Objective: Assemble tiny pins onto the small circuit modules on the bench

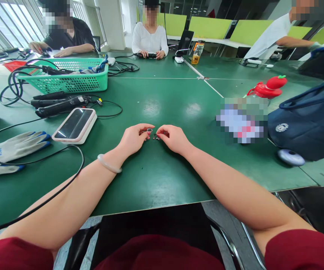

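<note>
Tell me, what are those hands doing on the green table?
A person's left hand and right hand meet over some tiny dark parts on the green table, fingertips pinching at them. A phone and white gloves lie to the left. Other people sit at the far side.

phone [74,125] left of hands, basket [66,80] behind it

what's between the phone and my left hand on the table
In the head view, only bare green table lies between the phone and the left hand; the black cable curves nearer.
</note>
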Tool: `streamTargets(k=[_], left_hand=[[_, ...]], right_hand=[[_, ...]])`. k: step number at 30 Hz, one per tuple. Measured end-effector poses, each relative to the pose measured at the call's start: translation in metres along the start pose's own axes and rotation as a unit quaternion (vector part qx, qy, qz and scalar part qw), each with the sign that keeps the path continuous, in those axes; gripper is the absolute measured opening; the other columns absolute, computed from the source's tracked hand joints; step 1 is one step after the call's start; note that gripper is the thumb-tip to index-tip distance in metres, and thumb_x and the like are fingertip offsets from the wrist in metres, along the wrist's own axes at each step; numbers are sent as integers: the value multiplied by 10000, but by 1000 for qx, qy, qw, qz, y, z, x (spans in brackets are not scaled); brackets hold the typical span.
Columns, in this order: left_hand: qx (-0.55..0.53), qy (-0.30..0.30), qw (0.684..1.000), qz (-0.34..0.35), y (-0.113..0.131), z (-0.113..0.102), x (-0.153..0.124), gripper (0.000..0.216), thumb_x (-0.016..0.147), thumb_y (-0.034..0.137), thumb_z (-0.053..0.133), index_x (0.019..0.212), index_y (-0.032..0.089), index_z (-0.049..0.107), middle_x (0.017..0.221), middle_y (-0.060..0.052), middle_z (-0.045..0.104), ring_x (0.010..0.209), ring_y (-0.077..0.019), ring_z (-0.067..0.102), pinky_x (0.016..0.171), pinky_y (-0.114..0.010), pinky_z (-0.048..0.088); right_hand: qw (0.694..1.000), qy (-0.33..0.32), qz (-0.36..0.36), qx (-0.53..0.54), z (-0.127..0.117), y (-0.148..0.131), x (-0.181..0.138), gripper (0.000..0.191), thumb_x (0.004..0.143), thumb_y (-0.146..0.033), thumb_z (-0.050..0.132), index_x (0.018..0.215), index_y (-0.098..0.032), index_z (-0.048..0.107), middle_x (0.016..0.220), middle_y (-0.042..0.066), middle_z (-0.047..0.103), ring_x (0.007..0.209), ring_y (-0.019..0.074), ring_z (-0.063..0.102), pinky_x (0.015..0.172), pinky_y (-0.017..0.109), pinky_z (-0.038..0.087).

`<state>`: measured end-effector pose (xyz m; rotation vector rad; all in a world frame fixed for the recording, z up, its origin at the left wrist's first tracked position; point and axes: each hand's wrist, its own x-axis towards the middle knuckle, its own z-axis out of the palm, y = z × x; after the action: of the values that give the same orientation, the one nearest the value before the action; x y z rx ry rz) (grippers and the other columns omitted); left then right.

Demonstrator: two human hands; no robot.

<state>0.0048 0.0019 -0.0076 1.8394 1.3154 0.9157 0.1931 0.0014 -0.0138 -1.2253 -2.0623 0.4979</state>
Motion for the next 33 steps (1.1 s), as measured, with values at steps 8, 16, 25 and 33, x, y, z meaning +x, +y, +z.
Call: streamTargets(k=[8, 16, 25, 33], left_hand=[[-10, -3, 1000, -22, 6, 1, -2, 391, 802, 140, 529, 1178, 168, 634, 917, -47, 726, 772, -147, 688, 842, -310, 529], [70, 9, 997, 25, 8, -1, -3, 361, 786, 230, 614, 1142, 207, 671, 890, -28, 719, 789, -161, 670, 826, -313, 511], [171, 3, 984, 57, 12, -2, -4, 350, 805, 311, 616, 1149, 268, 668, 831, 12, 725, 707, -154, 619, 739, -306, 470], [173, -10, 983, 59, 15, -3, -4, 350, 806, 324, 622, 1151, 281, 667, 834, 15, 727, 786, -173, 630, 790, -319, 466]], right_hand=[[999, -1, 23, 31, 0, 1, 1, 169, 831, -152, 546, 918, -183, 687, 792, 20, 659, 709, 140, 577, 719, 275, 447], [985, 14, 62, 163, 1, 3, 0, 102, 743, -244, 598, 810, -182, 553, 760, 8, 649, 651, 125, 573, 663, 268, 463], [970, -2, 113, 216, -2, 2, 1, 121, 777, -237, 564, 878, -177, 596, 750, 9, 695, 567, 107, 586, 625, 260, 471], [963, 14, 112, 246, -3, 3, 3, 176, 728, -337, 658, 765, -167, 682, 655, 1, 637, 556, 102, 522, 571, 249, 424]])
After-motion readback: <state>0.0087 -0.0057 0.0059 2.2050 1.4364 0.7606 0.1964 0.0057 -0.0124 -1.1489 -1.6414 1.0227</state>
